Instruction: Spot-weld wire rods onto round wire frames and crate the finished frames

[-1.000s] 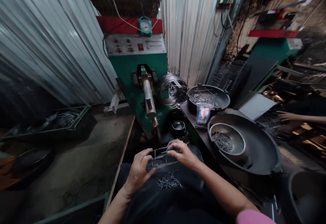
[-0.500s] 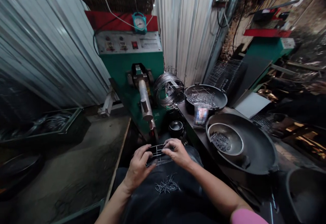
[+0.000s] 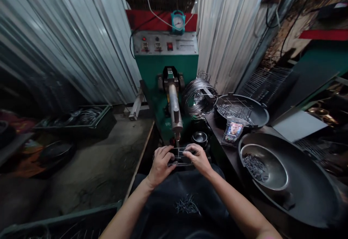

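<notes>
A small frame of thin metal wire is held between my two hands, just at the lower tip of the machine's long metal arm. My left hand grips its left end, thumb below and fingers above. At the right end, my right hand pinches the wires between thumb and fingers. Whether the frame touches the arm's tip I cannot tell. Below the hands, a small heap of short bent wire pieces lies on the dark apron over my lap.
Ahead stands a green machine with a wire coil beside it. On the right are a pan of wire parts, a bagged phone and a large pan holding a metal bowl. A green bin sits left.
The view has turned left, so the machine and pans appear farther right. My hands have risen slightly with the wire frame, nearer the arm's tip. A red light now glows on the panel.
</notes>
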`<state>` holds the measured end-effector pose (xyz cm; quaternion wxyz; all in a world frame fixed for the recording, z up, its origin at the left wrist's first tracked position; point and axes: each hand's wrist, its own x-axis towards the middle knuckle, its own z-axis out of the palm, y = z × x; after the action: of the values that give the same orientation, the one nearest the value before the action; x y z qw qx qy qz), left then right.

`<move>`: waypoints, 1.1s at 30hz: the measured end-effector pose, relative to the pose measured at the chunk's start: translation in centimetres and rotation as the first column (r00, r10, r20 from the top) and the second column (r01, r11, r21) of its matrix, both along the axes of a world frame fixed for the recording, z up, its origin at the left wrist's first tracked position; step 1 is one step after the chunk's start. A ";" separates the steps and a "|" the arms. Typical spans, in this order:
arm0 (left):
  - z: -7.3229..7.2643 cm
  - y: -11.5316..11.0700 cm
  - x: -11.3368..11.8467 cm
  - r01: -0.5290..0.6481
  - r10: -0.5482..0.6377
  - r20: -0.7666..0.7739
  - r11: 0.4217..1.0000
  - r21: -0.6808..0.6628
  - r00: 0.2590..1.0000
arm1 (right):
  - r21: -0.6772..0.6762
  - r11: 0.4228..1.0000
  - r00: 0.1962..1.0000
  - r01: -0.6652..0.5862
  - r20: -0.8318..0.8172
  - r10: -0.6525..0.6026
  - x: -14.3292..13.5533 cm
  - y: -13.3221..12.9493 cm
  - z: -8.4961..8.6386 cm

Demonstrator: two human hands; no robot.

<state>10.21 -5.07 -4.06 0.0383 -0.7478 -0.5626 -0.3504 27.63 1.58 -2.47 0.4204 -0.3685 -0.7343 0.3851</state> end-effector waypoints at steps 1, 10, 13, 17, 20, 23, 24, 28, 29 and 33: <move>-0.2 0.2 -0.1 0.002 -0.002 0.010 1.000 -0.005 1.000 | 0.000 1.000 1.000 -0.007 0.004 0.007 -0.1 0.2 -0.1; -1.2 2.4 -1.0 0.025 -0.025 0.070 1.000 0.005 0.997 | 0.031 0.999 0.998 -0.034 0.047 0.032 -0.9 2.7 -0.8; -1.1 3.0 -1.1 0.026 -0.027 0.076 1.000 0.007 0.997 | 0.040 0.998 0.998 -0.052 0.029 0.051 -0.9 3.2 -0.8; -1.2 3.4 -1.1 0.034 -0.035 0.075 0.999 0.021 0.997 | 0.030 0.997 0.997 -0.070 -0.018 0.071 -0.9 3.6 -0.7; -1.4 3.8 -1.1 0.041 -0.044 0.075 0.998 0.048 0.996 | 0.000 0.992 0.992 -0.124 -0.039 0.124 -0.9 4.1 -0.6; -1.5 4.1 -1.2 0.034 -0.039 0.079 0.997 0.070 0.996 | -0.037 0.986 0.985 -0.165 -0.051 0.163 -1.0 4.7 -0.6; -1.5 4.2 -1.2 0.031 -0.037 0.078 0.997 0.074 0.996 | -0.046 0.985 0.985 -0.168 -0.056 0.166 -1.0 4.8 -0.6; -1.5 4.4 -1.3 0.031 -0.037 0.062 0.995 0.091 0.997 | -0.087 0.980 0.983 -0.180 -0.063 0.175 -1.2 5.4 -0.9; -1.5 4.5 -1.4 0.029 -0.034 0.059 0.995 0.091 0.998 | -0.098 0.978 0.982 -0.185 -0.061 0.180 -1.2 5.5 -0.9; -1.3 4.8 -1.5 0.017 -0.021 0.073 0.998 0.063 0.997 | -0.137 0.971 0.980 -0.196 -0.049 0.191 -1.4 6.2 -1.1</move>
<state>8.75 -0.28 -5.35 0.0373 -0.7381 -0.5454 -0.3953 26.28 7.73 -3.55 0.3669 -0.3169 -0.7300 0.4818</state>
